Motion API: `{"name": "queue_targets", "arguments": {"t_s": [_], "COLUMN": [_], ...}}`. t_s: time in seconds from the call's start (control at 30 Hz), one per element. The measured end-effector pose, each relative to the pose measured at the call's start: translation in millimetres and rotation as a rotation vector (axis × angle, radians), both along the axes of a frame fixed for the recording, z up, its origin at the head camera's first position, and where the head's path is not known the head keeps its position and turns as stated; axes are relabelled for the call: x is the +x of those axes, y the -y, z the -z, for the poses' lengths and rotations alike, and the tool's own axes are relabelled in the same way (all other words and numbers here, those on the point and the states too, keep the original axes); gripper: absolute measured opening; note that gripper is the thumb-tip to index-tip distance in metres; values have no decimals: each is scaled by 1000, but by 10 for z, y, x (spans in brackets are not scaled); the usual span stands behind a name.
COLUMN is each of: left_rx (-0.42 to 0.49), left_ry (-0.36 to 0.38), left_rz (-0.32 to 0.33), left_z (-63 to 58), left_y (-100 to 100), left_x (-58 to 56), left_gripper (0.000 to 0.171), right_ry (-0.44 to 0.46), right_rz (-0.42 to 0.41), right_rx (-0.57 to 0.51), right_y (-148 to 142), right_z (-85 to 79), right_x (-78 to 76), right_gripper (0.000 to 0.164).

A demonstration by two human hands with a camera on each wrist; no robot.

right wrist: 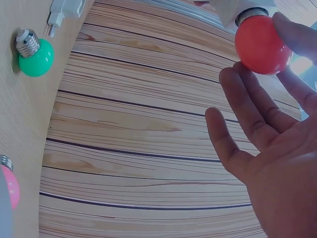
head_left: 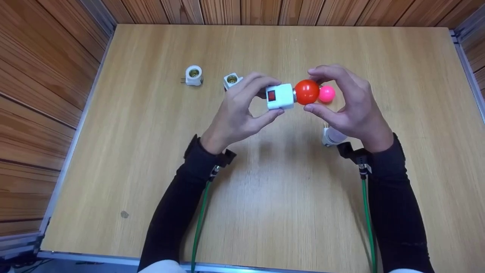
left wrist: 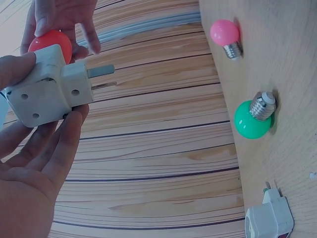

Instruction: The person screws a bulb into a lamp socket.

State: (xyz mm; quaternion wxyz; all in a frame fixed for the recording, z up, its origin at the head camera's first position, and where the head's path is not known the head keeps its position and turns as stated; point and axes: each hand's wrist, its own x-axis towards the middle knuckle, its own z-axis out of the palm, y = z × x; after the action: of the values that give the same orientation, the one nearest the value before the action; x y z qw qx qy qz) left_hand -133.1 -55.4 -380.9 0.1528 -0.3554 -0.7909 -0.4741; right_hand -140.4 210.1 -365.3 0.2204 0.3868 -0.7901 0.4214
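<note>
My left hand (head_left: pixel 242 108) grips a white lamp socket (head_left: pixel 282 96) with a red switch, its thumb below and fingers above in the head view. Two flat metal prongs (left wrist: pixel 101 72) stick out of the socket in the left wrist view. A red light bulb (head_left: pixel 307 92) sits in the socket's mouth, a little of its metal base showing. My right hand (head_left: pixel 350 100) pinches the bulb's round glass between thumb and fingertips; its other fingers (right wrist: pixel 225 141) are spread off the bulb. Both hands hold the pieces above the table.
On the table (head_left: pixel 151 151) lie a pink bulb (head_left: pixel 327 94), a green bulb (left wrist: pixel 252 121) hidden in the head view, and two white sockets (head_left: pixel 194 76), one partly behind my left hand. A socket with a pale bulb (head_left: pixel 335 135) lies near my right wrist. Wood-panelled walls (head_left: pixel 45 94) surround it.
</note>
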Motion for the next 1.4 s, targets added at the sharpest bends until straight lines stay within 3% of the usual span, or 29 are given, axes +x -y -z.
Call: {"name": "queue_targets", "arguments": {"t_s": [0.33,0.67,1.13,1.4], "left_rx": [21,1,24,9], "left_ry": [-37,-24,-17,-15], "left_rz": [2,-6,5,11], "left_z": [7,-9,-21,-20], "left_y": [-4,5,4,11], "left_x": [-9,-3,-16,-10], "left_gripper": [47,47,47,45], "right_ry": [15,18,37,33], "right_rz": [-9,-12,-34,-27], "right_rx": [32,77,133,118], "right_y": [2,-9,-55,-57], "right_z": [3,-10,-66,-45], "right_x": [-33,-37,-7,5], "right_gripper": [46,40,58,59]}}
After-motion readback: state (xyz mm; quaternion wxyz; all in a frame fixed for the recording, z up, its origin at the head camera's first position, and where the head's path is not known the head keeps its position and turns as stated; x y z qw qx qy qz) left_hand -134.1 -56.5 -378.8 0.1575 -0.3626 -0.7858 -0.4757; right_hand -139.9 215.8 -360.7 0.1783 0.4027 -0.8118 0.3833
